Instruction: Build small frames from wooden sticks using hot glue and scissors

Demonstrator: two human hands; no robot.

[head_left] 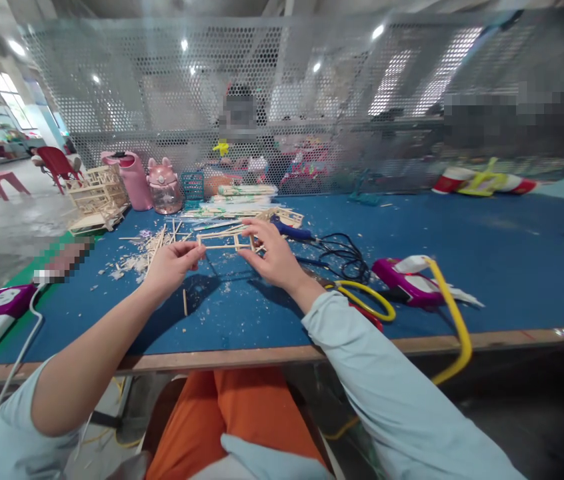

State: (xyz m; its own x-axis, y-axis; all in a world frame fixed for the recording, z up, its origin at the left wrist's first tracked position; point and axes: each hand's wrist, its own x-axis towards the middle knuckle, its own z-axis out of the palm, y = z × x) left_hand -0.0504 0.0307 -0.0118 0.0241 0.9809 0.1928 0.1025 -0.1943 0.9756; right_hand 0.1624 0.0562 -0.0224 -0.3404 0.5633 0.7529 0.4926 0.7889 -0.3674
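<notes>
Between my two hands, a little above the blue tabletop, is a small open frame of thin wooden sticks (222,247). My left hand (175,263) pinches its left end between thumb and fingers. At the other end my right hand (269,253) grips it, with the fingers over the top and the thumb below. A single loose stick (185,302) lies on the table under my left hand. Behind that hand is a heap of loose sticks (159,243) among white scraps. A blue-handled tool (289,229) with a black cord lies just past my right hand.
Yellow-handled scissors (367,300) and a purple power strip (407,283) with a yellow cable lie to the right. At the back left stand a stick-built model (97,197), a pink bottle (135,181) and a clear cup (165,190). A perforated metal screen (162,100) rises behind the table.
</notes>
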